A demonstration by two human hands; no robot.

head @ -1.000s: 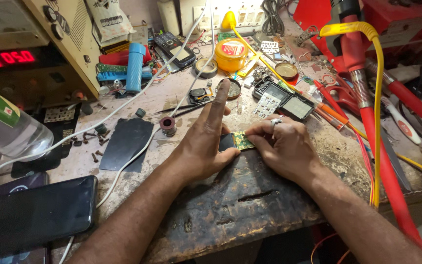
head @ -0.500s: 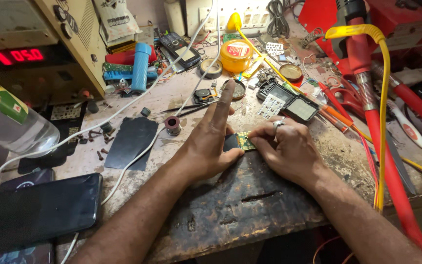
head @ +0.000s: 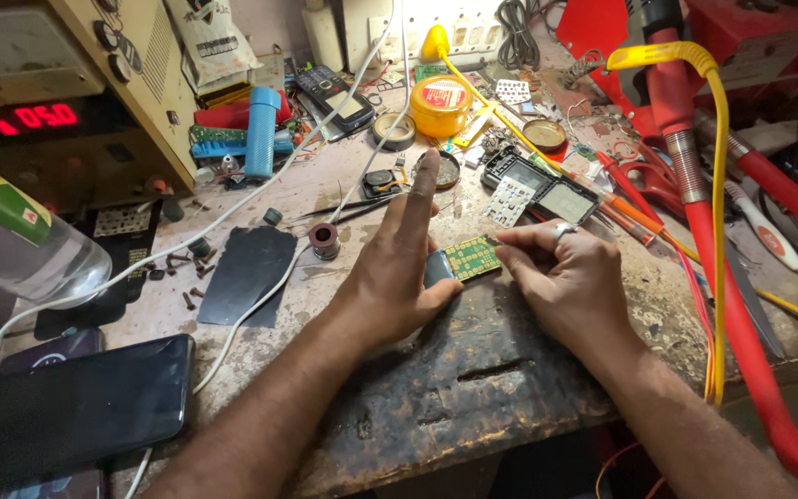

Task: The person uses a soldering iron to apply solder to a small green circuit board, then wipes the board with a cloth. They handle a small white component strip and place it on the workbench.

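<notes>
A small green circuit board (head: 473, 256) lies on the worn workbench (head: 473, 370) between my two hands. My left hand (head: 390, 273) pinches its left end with the thumb, index finger stretched straight out toward the far side. My right hand (head: 570, 277), a ring on one finger, grips the board's right end with its fingertips. The board's underside is hidden.
A dark smartphone (head: 66, 411) lies at the near left beside a plastic bottle (head: 20, 236). A black phone cover (head: 247, 273), loose screws, a white cable (head: 260, 296), a yellow tin (head: 441, 103), phone parts (head: 542, 189) and a red-and-yellow hose (head: 713, 231) crowd the bench.
Both hands stay on the circuit board; they have shifted slightly and the board shows more between them. The view has drifted a little.
</notes>
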